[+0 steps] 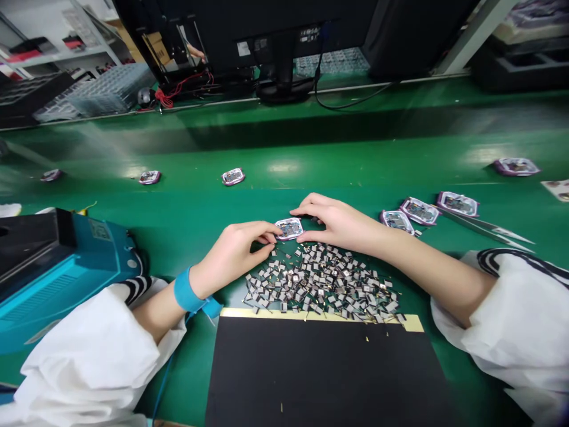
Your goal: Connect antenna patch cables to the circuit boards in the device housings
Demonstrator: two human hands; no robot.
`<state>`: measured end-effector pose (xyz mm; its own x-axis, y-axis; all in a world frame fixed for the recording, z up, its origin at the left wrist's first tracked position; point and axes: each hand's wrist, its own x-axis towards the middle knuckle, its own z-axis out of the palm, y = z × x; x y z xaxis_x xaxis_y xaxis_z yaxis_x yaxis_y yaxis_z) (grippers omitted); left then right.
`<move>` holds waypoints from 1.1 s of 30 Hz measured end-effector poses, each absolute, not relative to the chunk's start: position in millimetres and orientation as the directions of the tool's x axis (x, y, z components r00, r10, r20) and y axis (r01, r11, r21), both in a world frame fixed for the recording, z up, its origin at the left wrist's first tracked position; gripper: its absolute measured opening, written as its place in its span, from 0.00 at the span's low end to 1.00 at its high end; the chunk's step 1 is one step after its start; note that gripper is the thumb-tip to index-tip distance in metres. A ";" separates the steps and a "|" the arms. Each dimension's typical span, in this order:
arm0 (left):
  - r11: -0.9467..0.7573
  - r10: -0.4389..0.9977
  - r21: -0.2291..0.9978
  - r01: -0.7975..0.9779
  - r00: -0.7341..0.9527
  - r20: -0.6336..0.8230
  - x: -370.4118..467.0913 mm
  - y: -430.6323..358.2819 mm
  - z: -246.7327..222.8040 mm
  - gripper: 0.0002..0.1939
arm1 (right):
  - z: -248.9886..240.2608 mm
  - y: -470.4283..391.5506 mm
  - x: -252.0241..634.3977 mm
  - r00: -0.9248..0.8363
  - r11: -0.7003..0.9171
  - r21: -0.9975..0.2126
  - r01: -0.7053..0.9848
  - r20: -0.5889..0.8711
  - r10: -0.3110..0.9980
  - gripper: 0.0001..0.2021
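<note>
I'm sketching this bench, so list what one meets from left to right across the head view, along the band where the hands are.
Teal machine, blue wrist strap, left hand, circuit-board module between the hands, right hand, tweezers.

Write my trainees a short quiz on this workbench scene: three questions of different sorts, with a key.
1. What sits between the left hand and the right hand?
2. True or false: the blue band is on the right wrist.
3. Choose: the tweezers lie (a) on the black mat, (b) right of the right hand, (c) in the left hand.

Key: 1. A case with exposed circuitry. 2. False; the band is on the left. 3. b.
</note>
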<state>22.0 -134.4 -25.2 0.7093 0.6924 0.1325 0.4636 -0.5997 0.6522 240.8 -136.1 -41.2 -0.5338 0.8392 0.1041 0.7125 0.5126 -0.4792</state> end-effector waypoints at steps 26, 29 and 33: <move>-0.466 0.853 0.714 0.522 0.480 0.206 27.4 -129.9 -22.9 0.07 | -37.4 -130.7 225.4 -0.469 0.467 -0.443 0.765 0.115 0.876 0.39; -0.600 0.781 0.591 0.539 0.555 0.286 28.2 -129.9 -22.7 0.06 | -38.5 -129.6 234.7 -0.532 0.489 -0.532 0.691 0.083 0.843 0.33; -0.666 0.734 0.488 0.564 0.610 0.298 32.3 -130.4 -22.8 0.06 | -47.3 -129.5 237.1 -0.530 0.498 -0.585 0.640 0.133 0.837 0.27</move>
